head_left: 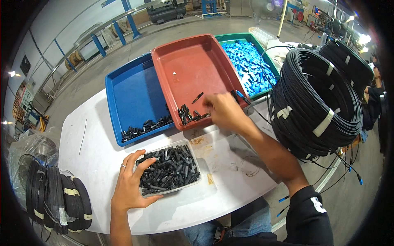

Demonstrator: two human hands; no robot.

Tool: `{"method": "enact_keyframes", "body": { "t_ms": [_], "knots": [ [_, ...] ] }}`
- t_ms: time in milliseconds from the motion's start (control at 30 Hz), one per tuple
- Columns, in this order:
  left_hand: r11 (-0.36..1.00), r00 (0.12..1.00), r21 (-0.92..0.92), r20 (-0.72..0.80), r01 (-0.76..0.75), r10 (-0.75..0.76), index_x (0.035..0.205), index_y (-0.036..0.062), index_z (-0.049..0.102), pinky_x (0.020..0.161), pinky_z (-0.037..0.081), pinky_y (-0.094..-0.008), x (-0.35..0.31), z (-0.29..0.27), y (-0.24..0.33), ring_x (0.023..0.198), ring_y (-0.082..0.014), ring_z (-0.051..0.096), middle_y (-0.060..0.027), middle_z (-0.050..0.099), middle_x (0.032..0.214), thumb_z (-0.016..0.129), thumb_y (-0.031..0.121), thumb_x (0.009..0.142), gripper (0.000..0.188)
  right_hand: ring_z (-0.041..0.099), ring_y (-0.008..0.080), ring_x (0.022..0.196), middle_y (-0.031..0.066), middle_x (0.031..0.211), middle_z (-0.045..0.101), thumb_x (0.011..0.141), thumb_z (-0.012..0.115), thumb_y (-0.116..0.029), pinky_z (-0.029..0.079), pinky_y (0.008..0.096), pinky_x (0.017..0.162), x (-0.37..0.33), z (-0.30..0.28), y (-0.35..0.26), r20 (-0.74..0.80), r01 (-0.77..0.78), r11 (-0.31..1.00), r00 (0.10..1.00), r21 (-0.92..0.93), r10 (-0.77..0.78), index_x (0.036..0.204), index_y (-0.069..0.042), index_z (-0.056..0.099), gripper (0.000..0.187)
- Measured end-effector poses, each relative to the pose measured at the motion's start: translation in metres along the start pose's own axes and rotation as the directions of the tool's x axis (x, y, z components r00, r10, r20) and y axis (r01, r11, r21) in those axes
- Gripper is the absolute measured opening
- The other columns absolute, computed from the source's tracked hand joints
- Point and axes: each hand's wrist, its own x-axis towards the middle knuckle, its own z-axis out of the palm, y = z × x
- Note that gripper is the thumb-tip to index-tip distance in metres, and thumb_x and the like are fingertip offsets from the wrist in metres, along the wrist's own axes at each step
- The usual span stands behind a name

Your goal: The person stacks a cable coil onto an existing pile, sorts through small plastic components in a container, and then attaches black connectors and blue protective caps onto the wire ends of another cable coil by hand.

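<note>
Small black parts [186, 117] in a red tray [193, 65] are apparently being picked up, with a light, precise pinch seemingly called for next. The right hand [225, 110] is held palm-down just beside them, the forearm [264, 145] slanting away behind it; whether anything is gripped cannot be told through the blur. A plastic tub [200, 175] filled with similar pieces [170, 168] is clasped at its side by the splayed left hand [131, 184].

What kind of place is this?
Probably a factory or workshop: there's a big coil of black cable, loads of small black pieces, and a long metal rail on blue legs behind.
</note>
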Motion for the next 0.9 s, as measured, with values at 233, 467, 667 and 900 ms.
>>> {"method": "enact_keyframes", "body": {
  "t_ms": [233, 467, 667, 900],
  "knots": [
    [0.999, 0.995, -0.042, -0.099, 0.027, -0.031, 0.135, 0.0175, 0.054, 0.105, 0.039, -0.0548, 0.000, 0.013, 0.006, 0.127, -0.0443, 0.045, -0.0205, 0.046, 0.140, 0.089, 0.030, 0.047, 0.096, 0.070, 0.0375, 0.085, 0.0178, 0.087, 0.073, 0.072, 0.076, -0.013, 0.056, 0.0448, 0.076, 0.046, 0.016, 0.010, 0.291, -0.202, 0.963, 0.924, -0.178, 0.248, 0.089, -0.005, 0.073, 0.019],
    [0.997, 0.991, -0.048, -0.123, -0.061, 0.054, 0.139, 0.0170, 0.051, 0.106, 0.039, -0.0542, 0.005, 0.018, 0.005, 0.129, -0.0458, 0.045, -0.0226, 0.045, 0.143, 0.090, 0.058, 0.050, 0.106, 0.070, 0.0380, 0.091, 0.0185, 0.090, 0.072, 0.069, 0.069, -0.012, 0.057, 0.0465, 0.080, 0.050, 0.035, 0.023, 0.260, -0.098, 0.966, 0.952, -0.237, 0.161, 0.090, -0.011, 0.074, 0.022],
    [0.980, 0.975, -0.197, -0.217, -0.006, -0.038, 0.135, 0.0092, 0.054, 0.106, 0.040, -0.0484, -0.015, 0.007, -0.016, 0.127, -0.0395, 0.050, -0.0186, 0.052, 0.139, 0.076, 0.069, 0.069, 0.092, 0.069, 0.0373, 0.087, 0.0156, 0.089, 0.073, 0.072, 0.070, -0.009, 0.055, 0.0469, 0.076, 0.046, 0.038, 0.020, 0.240, -0.021, 0.945, 0.965, -0.328, 0.105, 0.092, -0.008, 0.073, 0.021],
    [0.991, 0.949, -0.114, -0.314, -0.064, 0.026, 0.099, 0.0050, 0.074, 0.084, 0.049, -0.0396, 0.016, 0.011, 0.015, 0.095, -0.0285, 0.064, -0.0088, 0.071, 0.097, 0.075, 0.014, 0.081, 0.019, 0.070, 0.0385, 0.089, 0.0188, 0.090, 0.072, 0.076, 0.073, -0.011, 0.055, 0.0462, 0.078, 0.032, 0.018, 0.000, 0.175, 0.004, 0.972, 0.984, -0.234, 0.038, 0.098, -0.006, 0.073, 0.022]
  ]
}}
